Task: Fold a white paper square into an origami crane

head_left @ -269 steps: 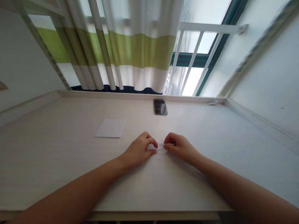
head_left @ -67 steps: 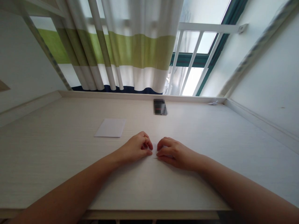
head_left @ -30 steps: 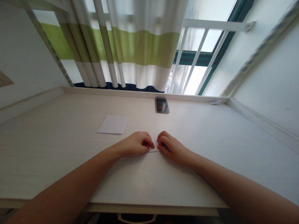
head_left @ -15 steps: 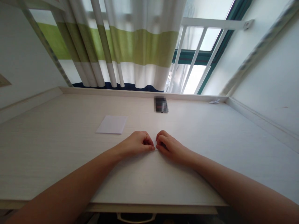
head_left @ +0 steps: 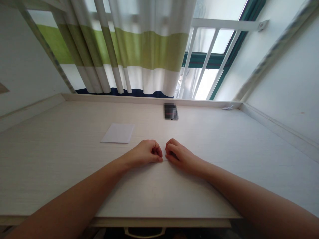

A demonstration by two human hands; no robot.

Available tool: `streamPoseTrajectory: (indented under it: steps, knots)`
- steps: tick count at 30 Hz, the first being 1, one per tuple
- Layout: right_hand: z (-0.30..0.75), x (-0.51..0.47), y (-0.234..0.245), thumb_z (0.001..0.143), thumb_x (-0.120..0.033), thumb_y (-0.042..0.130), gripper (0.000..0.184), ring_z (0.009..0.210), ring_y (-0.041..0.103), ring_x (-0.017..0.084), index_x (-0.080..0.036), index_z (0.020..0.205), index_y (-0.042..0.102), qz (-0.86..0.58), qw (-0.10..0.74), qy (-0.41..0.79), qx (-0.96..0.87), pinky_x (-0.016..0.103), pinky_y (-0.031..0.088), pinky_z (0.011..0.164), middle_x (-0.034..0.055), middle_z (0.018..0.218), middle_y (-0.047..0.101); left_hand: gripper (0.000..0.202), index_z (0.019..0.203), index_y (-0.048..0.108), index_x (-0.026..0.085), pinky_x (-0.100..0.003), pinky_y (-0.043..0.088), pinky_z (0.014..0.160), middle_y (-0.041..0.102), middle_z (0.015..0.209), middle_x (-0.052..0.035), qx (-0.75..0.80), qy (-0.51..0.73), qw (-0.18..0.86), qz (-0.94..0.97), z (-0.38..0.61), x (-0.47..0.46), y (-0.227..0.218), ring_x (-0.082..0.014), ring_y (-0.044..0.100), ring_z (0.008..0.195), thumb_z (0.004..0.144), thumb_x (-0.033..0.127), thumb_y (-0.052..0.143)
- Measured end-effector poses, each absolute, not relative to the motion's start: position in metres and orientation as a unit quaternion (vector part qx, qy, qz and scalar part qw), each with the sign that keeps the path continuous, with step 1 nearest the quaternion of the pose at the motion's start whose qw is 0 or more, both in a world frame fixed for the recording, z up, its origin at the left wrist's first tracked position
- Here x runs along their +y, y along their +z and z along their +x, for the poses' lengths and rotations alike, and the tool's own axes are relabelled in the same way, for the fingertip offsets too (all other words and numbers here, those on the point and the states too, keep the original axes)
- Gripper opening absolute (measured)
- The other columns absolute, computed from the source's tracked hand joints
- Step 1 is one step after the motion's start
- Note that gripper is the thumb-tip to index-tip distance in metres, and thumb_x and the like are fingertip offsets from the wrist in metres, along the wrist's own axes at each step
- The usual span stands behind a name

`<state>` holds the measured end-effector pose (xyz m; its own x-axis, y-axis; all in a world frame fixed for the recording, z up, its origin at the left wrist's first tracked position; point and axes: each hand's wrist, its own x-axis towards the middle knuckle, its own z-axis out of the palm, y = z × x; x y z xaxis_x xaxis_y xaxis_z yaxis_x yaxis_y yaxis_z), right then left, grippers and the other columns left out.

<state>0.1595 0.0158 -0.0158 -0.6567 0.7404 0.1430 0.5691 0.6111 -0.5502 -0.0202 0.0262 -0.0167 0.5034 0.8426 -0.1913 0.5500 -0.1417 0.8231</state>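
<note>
My left hand [head_left: 149, 152] and my right hand [head_left: 180, 154] are close together over the middle of the desk, a narrow gap between their fingertips. Both are closed, thumb against bent fingers. In the gap shows a thin bit of white paper [head_left: 164, 159], pinched from either side; most of it is hidden by the fingers, so its shape cannot be made out. A ring sits on a finger of my left hand. Beyond that hand, to the left, a flat stack of white square paper [head_left: 118, 133] lies on the desk.
The pale desk [head_left: 154, 196] has a raised rim at the back. Near it lies a dark, pixelated object [head_left: 170, 111], and a small whitish item [head_left: 228, 107] is in the far right corner. A drawer handle [head_left: 145, 234] shows below the front edge. Behind hangs a curtain [head_left: 149, 49] beside white bars.
The gap between my fingertips is slightly wider, the left hand having shifted a little to the left, so a bit more of the paper's edge shows. The view has moved slightly.
</note>
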Motion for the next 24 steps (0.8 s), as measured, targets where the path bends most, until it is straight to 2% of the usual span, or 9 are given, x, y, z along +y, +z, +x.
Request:
streamPoseTrajectory:
  steps: [24]
  knots:
    - [0.1605, 0.0167, -0.0180, 0.076, -0.009, 0.046, 0.011, 0.072, 0.046, 0.013, -0.017, 0.070, 0.043, -0.381, 0.183, 0.246, -0.872, 0.028, 0.041, 0.067, 0.0045, 0.084, 0.046, 0.014, 0.065, 0.058, 0.016, -0.021, 0.035, 0.049, 0.054, 0.056, 0.0025, 0.494, 0.158, 0.455, 0.724, -0.0161, 0.0260, -0.0169, -0.0115, 0.048, 0.054, 0.058, 0.027, 0.062]
